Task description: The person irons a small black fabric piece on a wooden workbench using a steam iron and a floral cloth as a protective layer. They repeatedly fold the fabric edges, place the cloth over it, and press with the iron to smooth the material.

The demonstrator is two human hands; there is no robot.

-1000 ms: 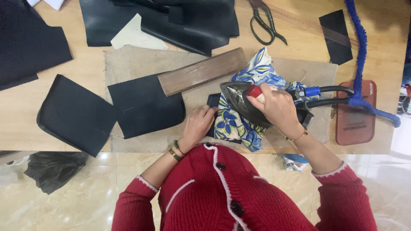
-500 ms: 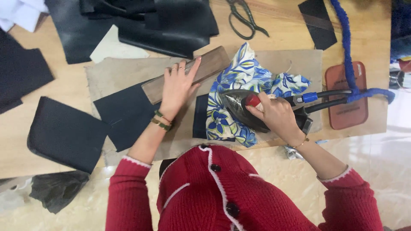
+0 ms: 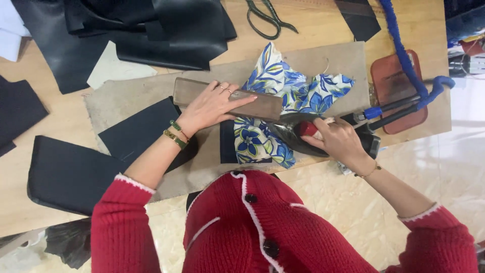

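On the counter (image 3: 313,30), approx. centre, a blue-and-white floral fabric (image 3: 283,96) is spread over a tan pressing cloth (image 3: 126,101), w/ a dark iron (image 3: 298,134) set on its near right part. The iron's red-topped handle is gripped by the right hand (image 3: 338,141), fingers wrapped tight around it; a blue-wrapped cord (image 3: 404,55) is led off to the far right past a reddish iron rest (image 3: 394,86). A long wooden block (image 3: 227,98) is pinned flat across the fabric's left edge by the left hand (image 3: 212,106), palm down, fingers spread and extended, not curled round it. Pressing looks to be the step in hand. Judged from this, heat would be followed by the block being slid onto the ironed strip, w/ fingers kept off the soleplate. Black cut pieces (image 3: 65,172) and scissors (image 3: 268,17) lie left and far.
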